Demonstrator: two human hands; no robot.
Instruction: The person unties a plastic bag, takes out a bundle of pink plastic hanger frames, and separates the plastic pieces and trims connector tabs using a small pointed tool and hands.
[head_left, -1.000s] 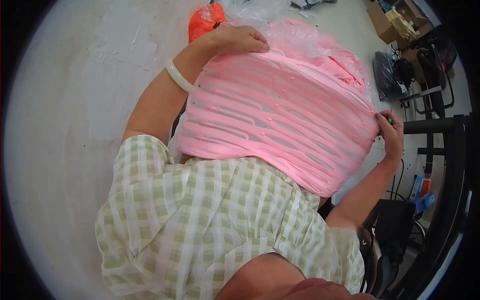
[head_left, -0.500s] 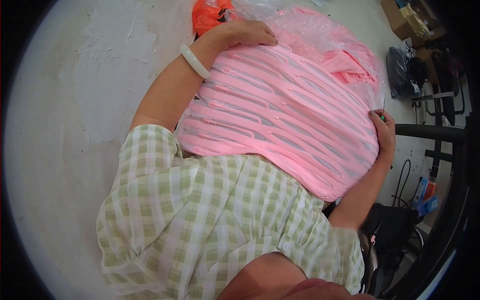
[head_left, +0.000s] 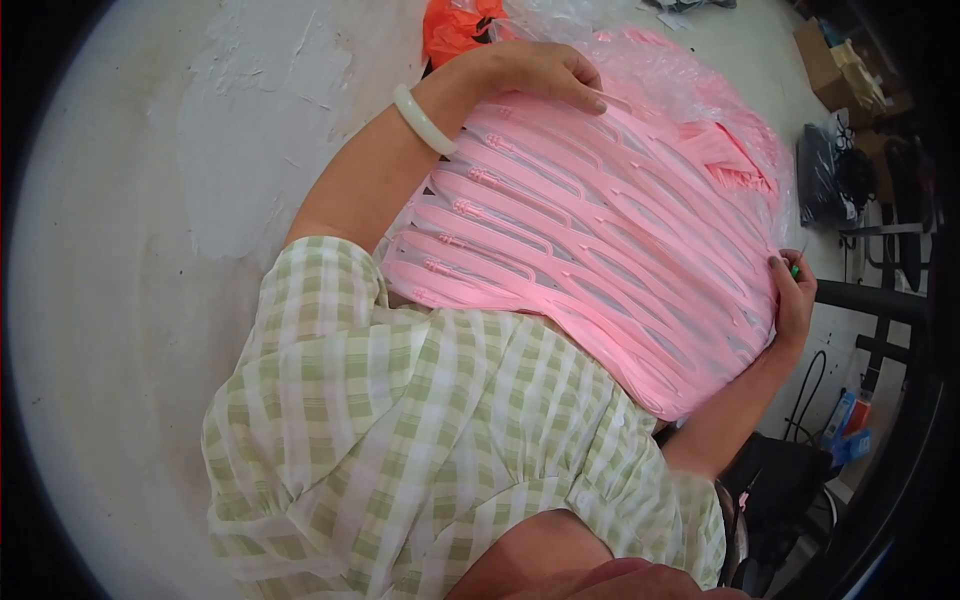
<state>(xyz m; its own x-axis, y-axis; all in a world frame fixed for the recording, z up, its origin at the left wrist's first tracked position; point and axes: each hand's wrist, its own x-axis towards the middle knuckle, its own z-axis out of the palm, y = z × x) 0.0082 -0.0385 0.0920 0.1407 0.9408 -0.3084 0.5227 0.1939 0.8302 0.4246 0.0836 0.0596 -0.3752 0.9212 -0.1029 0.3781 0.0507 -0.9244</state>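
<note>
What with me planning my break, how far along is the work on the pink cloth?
Done, it seems: the pink cloth is spread before the checked shirt. In hand: its edge, in the left hand and right hand; the right grip also has a green item. Left: hard to tell; more pink material lies in clear plastic beyond.

Apparently a workshop: cardboard box (head_left: 823,68), clear plastic wrapping (head_left: 700,82), black metal frame (head_left: 868,299)

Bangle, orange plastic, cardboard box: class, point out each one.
Bangle (head_left: 420,122): head view, middle of its band.
Orange plastic (head_left: 448,30): head view, its crumpled middle.
Cardboard box (head_left: 819,66): head view, its side.
</note>
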